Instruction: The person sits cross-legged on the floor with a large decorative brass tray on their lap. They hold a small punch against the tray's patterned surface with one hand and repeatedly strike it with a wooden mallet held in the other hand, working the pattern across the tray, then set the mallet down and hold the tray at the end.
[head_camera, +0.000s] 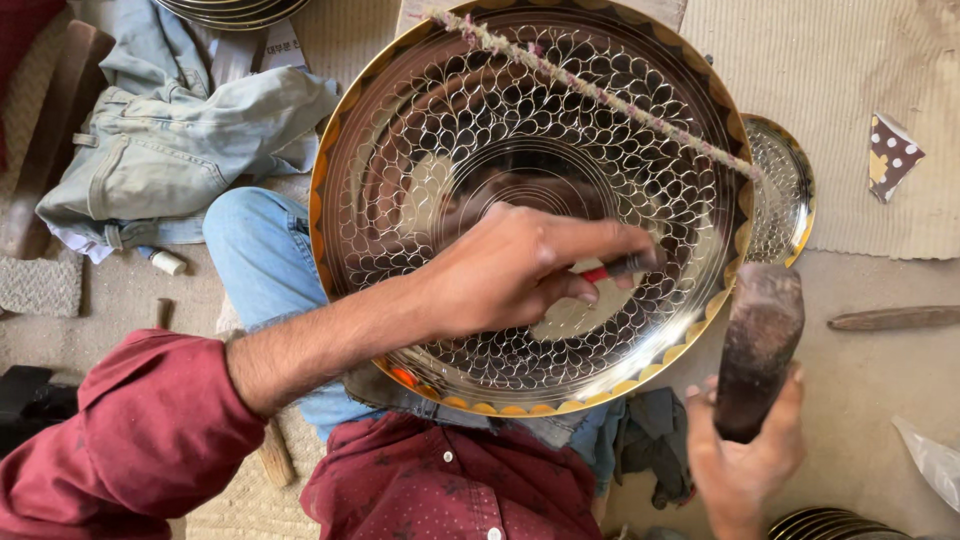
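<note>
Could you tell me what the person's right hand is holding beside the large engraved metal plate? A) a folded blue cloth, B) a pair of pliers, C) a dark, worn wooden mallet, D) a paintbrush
C: the right hand grips a dark, worn wooden mallet raised just off the rim of the large round engraved metal plate, while the left hand presses a thin red-banded tool onto the plate's surface.

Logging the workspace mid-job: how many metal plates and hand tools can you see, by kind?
Large engraved plate: 1
Smaller plate behind it: 1
Plate stacks at the frame edges: 2
Punch in left hand: 1
Mallet in right hand: 1
Total: 6
</note>
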